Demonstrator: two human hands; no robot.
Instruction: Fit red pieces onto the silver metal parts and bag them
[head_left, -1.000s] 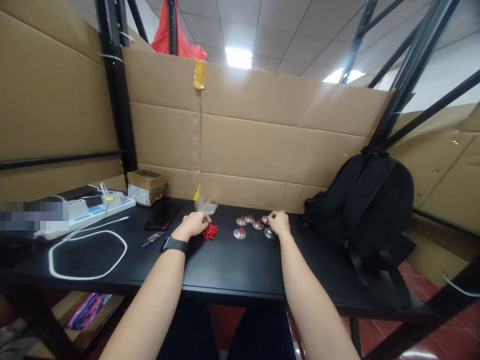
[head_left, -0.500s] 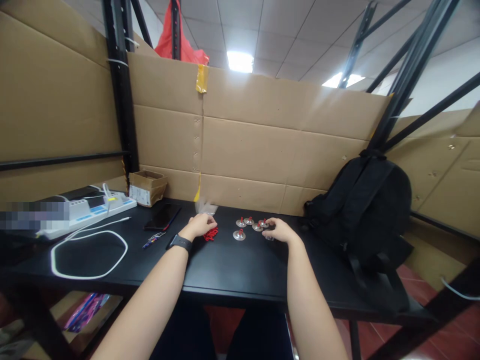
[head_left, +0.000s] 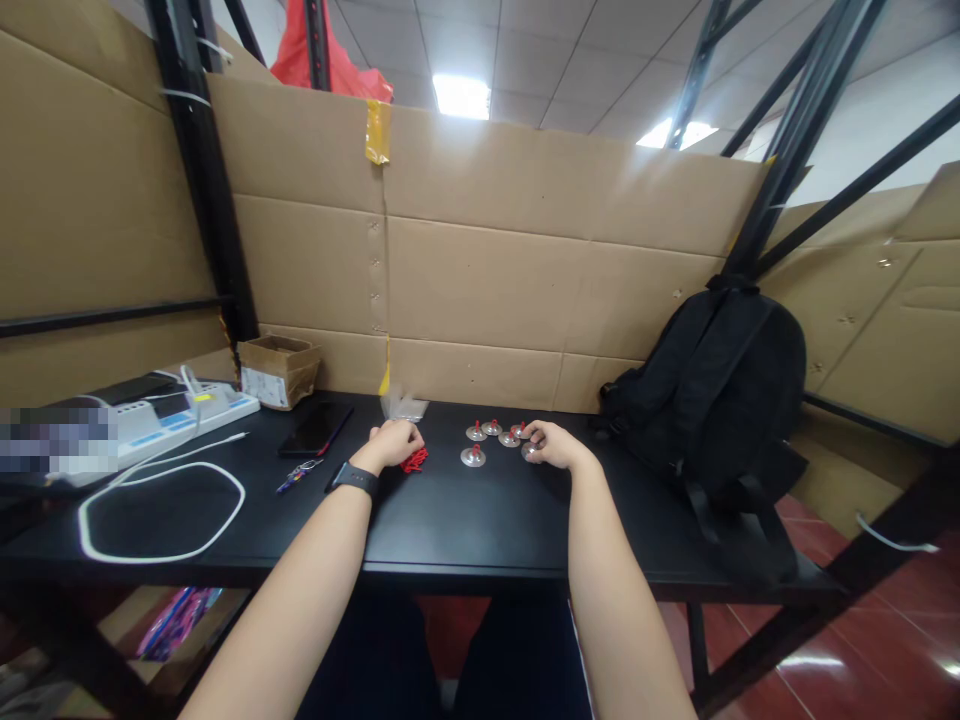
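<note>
Small shiny round discs with red tops, several of them, stand in a loose group on the black table. One disc (head_left: 473, 456) sits nearest me, and another disc (head_left: 492, 427) is at the back. My right hand (head_left: 556, 445) is at the group's right side, its fingertips closed on the rightmost disc (head_left: 530, 452) and partly covering it. My left hand (head_left: 394, 442), with a dark watch on its wrist, rests with curled fingers on a small heap of red cords (head_left: 415, 460). Its fingertips are partly hidden.
Behind my left hand lies a clear plastic bag (head_left: 409, 409). To the left are a phone (head_left: 316, 430), a keychain (head_left: 298, 476), a white cable (head_left: 161, 558), a power strip (head_left: 154, 428) and a cardboard box (head_left: 279, 372). A black backpack (head_left: 720, 390) stands right; cardboard walls enclose the back.
My right fingers have drawn together on the rightmost disc. My left hand stays at the red cords, its fingers curled. The whole view has shifted slightly.
</note>
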